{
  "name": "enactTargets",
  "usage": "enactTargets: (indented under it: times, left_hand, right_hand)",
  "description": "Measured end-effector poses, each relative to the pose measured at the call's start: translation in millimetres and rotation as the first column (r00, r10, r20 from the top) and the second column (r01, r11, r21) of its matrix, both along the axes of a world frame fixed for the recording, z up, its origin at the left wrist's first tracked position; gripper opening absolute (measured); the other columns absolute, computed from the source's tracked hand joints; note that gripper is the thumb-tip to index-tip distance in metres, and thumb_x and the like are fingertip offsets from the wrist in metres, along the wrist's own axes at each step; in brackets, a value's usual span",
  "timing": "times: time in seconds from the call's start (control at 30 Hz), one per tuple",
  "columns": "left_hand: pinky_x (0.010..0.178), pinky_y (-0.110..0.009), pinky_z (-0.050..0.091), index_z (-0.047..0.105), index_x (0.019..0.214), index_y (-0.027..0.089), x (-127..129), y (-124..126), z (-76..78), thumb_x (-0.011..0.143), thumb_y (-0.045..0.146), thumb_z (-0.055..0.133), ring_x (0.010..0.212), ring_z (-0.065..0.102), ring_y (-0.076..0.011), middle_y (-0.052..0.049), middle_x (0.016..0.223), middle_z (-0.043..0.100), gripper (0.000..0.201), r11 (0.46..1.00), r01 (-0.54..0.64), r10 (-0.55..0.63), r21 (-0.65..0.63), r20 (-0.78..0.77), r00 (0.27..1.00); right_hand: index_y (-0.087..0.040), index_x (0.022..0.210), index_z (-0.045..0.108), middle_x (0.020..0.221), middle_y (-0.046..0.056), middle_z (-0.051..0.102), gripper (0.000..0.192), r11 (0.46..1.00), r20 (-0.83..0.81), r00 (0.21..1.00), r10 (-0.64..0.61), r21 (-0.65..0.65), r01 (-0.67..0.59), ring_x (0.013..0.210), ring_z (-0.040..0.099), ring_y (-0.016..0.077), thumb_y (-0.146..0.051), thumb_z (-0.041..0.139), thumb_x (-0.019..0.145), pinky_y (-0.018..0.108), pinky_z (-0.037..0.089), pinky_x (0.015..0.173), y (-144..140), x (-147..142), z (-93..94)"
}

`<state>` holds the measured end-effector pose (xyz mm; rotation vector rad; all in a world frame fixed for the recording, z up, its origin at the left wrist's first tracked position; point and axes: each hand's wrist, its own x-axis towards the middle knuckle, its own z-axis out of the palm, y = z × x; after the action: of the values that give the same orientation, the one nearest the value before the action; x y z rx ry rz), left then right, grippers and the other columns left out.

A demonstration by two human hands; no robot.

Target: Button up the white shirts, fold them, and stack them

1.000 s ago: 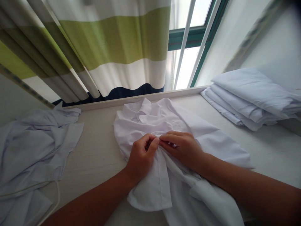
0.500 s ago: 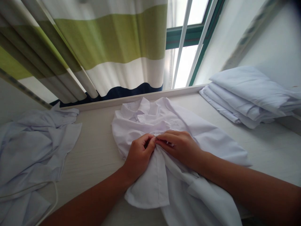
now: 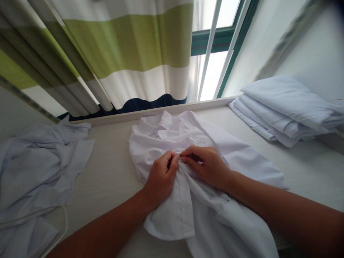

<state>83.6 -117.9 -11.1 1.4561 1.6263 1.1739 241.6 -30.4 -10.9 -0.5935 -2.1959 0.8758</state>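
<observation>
A white button-up shirt (image 3: 236, 154) lies spread on the pale table (image 3: 113, 172), collar toward the window. My left hand (image 3: 159, 179) and my right hand (image 3: 208, 165) meet at the shirt's front placket, just below the collar. Both pinch the fabric edges between thumb and fingers, fingertips touching each other. Whatever lies between the fingertips is too small to see. The lower part of the shirt hangs toward me over the table's near edge.
A crumpled heap of white garments (image 3: 34, 168) lies at the left, with a thin white cord (image 3: 63, 222) by it. A stack of folded white garments (image 3: 285, 111) sits at the back right. A striped curtain (image 3: 123, 53) and a window (image 3: 215, 46) stand behind.
My hands stay at the same spot on the placket; the fingers have shifted slightly against the fabric. The view has wobbled a little.
</observation>
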Motion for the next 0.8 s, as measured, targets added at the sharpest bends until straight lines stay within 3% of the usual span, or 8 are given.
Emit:
enactTargets:
  times: [0.3, 0.5, 0.67, 0.8]
  left_hand:
    - [0.065, -0.026, 0.037, 0.053, 0.084, 0.020, -2.4, -1.7, -0.3, 0.099, 0.037, 0.047, 0.069, 0.045, -0.0133, 0.003, 0.075, 0.050, 0.024, 0.998, 0.067, -0.066, -0.001, 0.039, 0.997]
    - [0.062, -0.028, 0.034, 0.052, 0.084, 0.020, -1.0, -1.9, 0.5, 0.096, 0.031, 0.048, 0.065, 0.045, -0.0137, 0.004, 0.071, 0.050, 0.018, 0.996, 0.088, -0.089, -0.023, -0.082, 0.993]
    - [0.066, -0.029, 0.035, 0.051, 0.083, 0.020, 0.8, -1.8, 0.8, 0.096, 0.027, 0.045, 0.068, 0.048, -0.0153, 0.003, 0.072, 0.052, 0.017, 0.995, 0.103, -0.103, -0.010, -0.147, 0.984]
    - [0.067, -0.030, 0.035, 0.051, 0.086, 0.020, 0.4, -2.5, -0.4, 0.098, 0.028, 0.043, 0.070, 0.049, -0.0155, 0.002, 0.074, 0.052, 0.017, 0.993, 0.120, -0.117, 0.014, -0.135, 0.984]
  right_hand:
    - [-0.020, 0.083, 0.069, 0.073, -0.001, 0.069, 0.005, 0.959, -0.095, 0.995, 0.040, -0.275, -0.065, 0.065, 0.059, 0.0131, -0.024, 0.069, 0.087, 0.025, 0.046, 0.060, 5.1, -1.8, -0.6]
    - [-0.019, 0.078, 0.064, 0.068, -0.002, 0.062, 0.012, 0.926, -0.113, 0.990, 0.086, -0.358, -0.121, 0.062, 0.052, 0.0123, -0.025, 0.067, 0.088, 0.025, 0.042, 0.057, 6.8, 0.4, -3.9]
    - [-0.020, 0.085, 0.059, 0.069, -0.002, 0.060, 0.011, 0.906, -0.104, 0.992, 0.077, -0.407, -0.113, 0.062, 0.052, 0.0125, -0.028, 0.065, 0.090, 0.025, 0.041, 0.057, 5.9, -0.5, -3.5]
    - [-0.022, 0.105, 0.058, 0.069, -0.003, 0.060, 0.016, 0.868, -0.153, 0.980, 0.129, -0.460, -0.186, 0.062, 0.053, 0.0135, -0.032, 0.063, 0.093, 0.026, 0.042, 0.058, 6.3, -0.9, -2.8]
